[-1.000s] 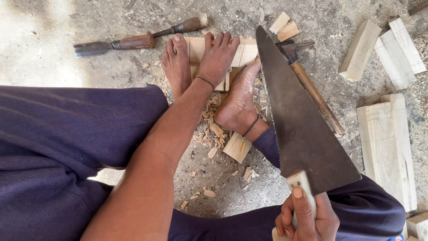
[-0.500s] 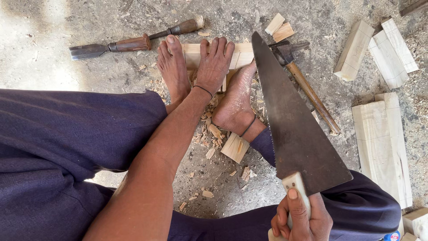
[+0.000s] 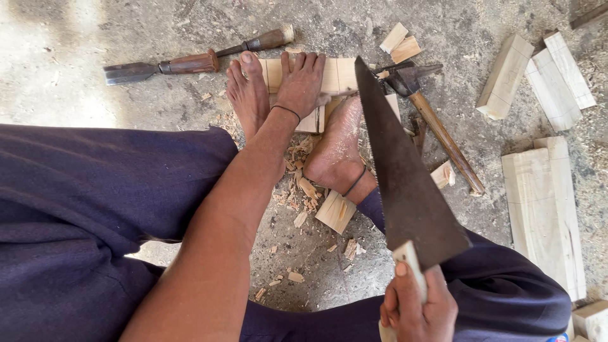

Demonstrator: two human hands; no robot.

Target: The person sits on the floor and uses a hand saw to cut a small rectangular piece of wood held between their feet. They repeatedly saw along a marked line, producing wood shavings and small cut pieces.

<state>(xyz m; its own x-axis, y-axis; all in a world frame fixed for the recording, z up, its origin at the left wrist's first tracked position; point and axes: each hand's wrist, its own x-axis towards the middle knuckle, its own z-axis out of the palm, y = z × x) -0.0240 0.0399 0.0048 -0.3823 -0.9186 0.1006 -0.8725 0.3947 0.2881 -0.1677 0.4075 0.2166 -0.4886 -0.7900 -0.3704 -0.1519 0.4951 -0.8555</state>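
A person sits on a rough concrete floor [image 3: 57,57] scattered with wood chips [image 3: 297,190], legs in dark blue trousers [image 3: 82,209]. Toward the far left of the floor lies a chisel [image 3: 161,66] with a brown wooden handle, and end to end with it a second, slimmer chisel [image 3: 256,44]. Just right of them the left hand [image 3: 302,81] lies flat, fingers spread, pressing on a pale wooden block [image 3: 335,76]; it grips nothing, only bears down. The block is a light, freshly cut length of wood lying crosswise on the floor, with pencil lines across its top, and both bare feet [image 3: 339,149] rest against it. Near the right foot lies a small offcut [image 3: 335,212]. The right hand [image 3: 418,307], at the near edge, is closed around the pale handle of a handsaw [image 3: 405,171], whose dark, rust-stained blade tapers to a tip that reaches the block. Right of the blade lies a hammer [image 3: 437,123] with a long wooden handle. Farther right, several pale wood planks [image 3: 544,202] lie together near the floor's right edge.
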